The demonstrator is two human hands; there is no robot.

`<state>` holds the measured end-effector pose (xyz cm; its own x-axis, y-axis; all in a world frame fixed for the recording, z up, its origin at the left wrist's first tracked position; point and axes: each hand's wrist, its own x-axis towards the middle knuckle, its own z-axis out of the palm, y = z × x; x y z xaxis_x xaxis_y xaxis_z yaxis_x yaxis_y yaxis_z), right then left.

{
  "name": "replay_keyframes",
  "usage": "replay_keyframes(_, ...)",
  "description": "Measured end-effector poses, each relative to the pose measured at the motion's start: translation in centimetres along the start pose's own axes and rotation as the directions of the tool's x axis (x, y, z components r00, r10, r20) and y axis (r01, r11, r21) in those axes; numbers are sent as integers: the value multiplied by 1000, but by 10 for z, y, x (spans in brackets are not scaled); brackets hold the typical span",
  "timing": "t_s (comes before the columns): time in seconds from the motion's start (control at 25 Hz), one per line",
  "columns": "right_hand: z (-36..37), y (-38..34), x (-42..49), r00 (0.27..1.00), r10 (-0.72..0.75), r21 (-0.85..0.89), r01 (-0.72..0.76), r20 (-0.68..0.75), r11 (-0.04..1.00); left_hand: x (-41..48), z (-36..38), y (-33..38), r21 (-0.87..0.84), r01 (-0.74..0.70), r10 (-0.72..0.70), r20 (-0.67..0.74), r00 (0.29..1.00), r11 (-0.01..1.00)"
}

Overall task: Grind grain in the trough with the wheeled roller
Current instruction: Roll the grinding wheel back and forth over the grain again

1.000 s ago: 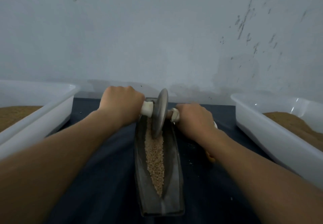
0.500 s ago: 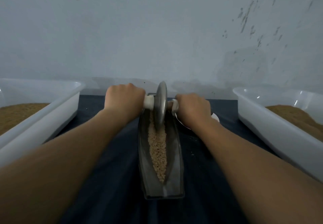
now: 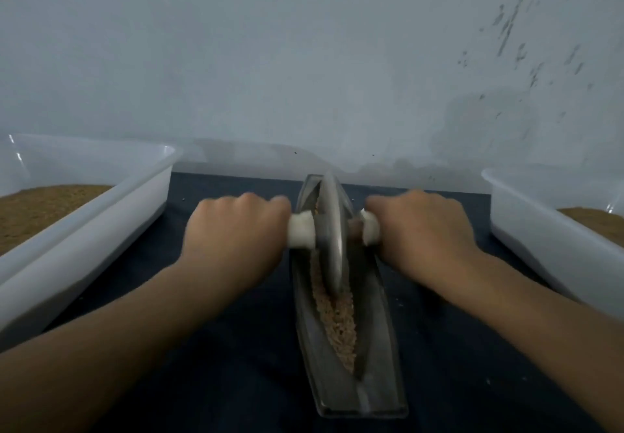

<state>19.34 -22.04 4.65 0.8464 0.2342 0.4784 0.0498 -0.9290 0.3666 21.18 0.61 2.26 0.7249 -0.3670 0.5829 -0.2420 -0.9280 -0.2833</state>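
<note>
From the head view, a long, narrow, boat-shaped dark metal trough lies lengthwise on a dark blue cloth-covered surface, its near end towards the camera and its far end close to the pale grey wall. A strip of pale brown crushed grain runs along the trough's central groove, widest in the near half. The wheeled roller, a grey metal disc on a white cross-handle, stands upright on its edge in the far half of the trough, its lower rim sunk into the grain.

The left hand is clenched in a fist around the white handle stub on the left side of the disc, knuckles up. The right hand is clenched the same way around the white stub on the right side. Both forearms reach in from the bottom corners, and both hands are slightly blurred.

A white rectangular plastic tub sits at the left of the surface, holding brown ground meal. A second white plastic tub sits at the right edge, also with brown meal in it. Each tub lies well apart from the trough, and a few pale specks dot the cloth near the trough.
</note>
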Motion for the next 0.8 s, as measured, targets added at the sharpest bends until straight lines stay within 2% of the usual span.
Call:
replay_keyframes(0.12,-1,-12,54,996,56,31,-58,73,998,42,21,-2,-102,214,-196,160,967,972)
replay_keyframes(0.2,-10,-14,61,994,33,24,-36,108,999,40,22,-5,-121,235,-210,187,960,964)
replay_keyframes(0.28,-14,-6,30,992,-23,75,14,124,997,16,9,-5,-74,129,-122,91,988,989)
replay_keyframes(0.4,-16,5,-36,998,-34,118,40,-50,992,-21,-25,-3,-31,-109,104,-125,987,994)
replay_keyframes(0.48,-13,11,-43,984,-30,103,48,-174,994,-23,-29,-7,-10,-154,150,-165,975,988)
replay_keyframes(0.52,-10,10,-37,989,-31,83,44,-146,996,-19,-23,-6,-1,-146,145,-126,981,989)
replay_keyframes(0.6,9,3,-9,999,-18,78,21,-42,997,-1,-6,-2,37,-22,22,-16,1000,999)
replay_keyframes(0.72,17,-2,41,987,124,203,-143,102,969,43,2,6,57,114,-118,61,991,992)
replay_keyframes(0.8,11,-3,43,984,115,193,-140,134,971,53,0,5,32,114,-117,115,986,993)
